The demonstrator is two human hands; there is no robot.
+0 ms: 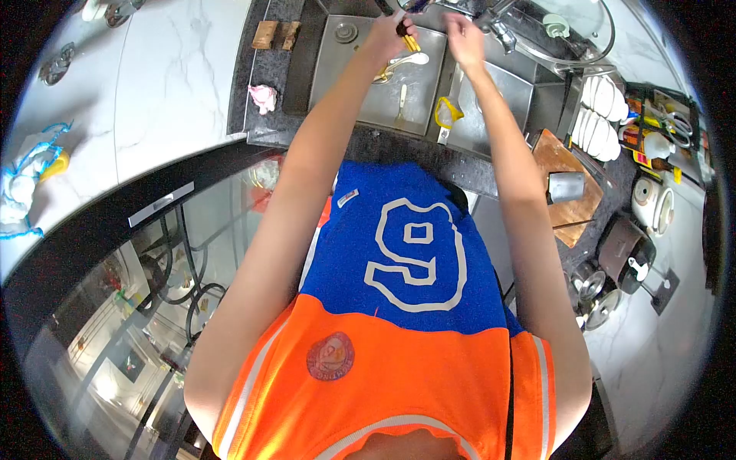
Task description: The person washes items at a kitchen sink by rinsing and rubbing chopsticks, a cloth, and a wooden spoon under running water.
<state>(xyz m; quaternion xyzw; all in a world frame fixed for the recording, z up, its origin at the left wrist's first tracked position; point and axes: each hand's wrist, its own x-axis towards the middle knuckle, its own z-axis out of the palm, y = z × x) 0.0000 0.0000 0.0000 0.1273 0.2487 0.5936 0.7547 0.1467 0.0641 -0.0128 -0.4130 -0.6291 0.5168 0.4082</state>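
Note:
My left hand (386, 40) is over the left sink basin (337, 84), with its fingers closed around a slim dark utensil with yellow-gold ends (411, 44). Its exact kind is hard to make out. Just below lie a white spoon (414, 59) and some yellowish utensils (383, 75). Another white spoon (402, 100) rests lower in the same basin. My right hand (464, 40) is raised near the faucet (502, 34), fingers stretched out and holding nothing that I can see. A yellow-rimmed item (448, 113) sits at the divider between the basins.
On the right are a rack of white dishes (600, 115), a wooden board (563, 180) with a metal cup (566, 187), and a large glass lid (556, 54). A pink cloth (263, 98) and wooden blocks (276, 35) are on the left counter.

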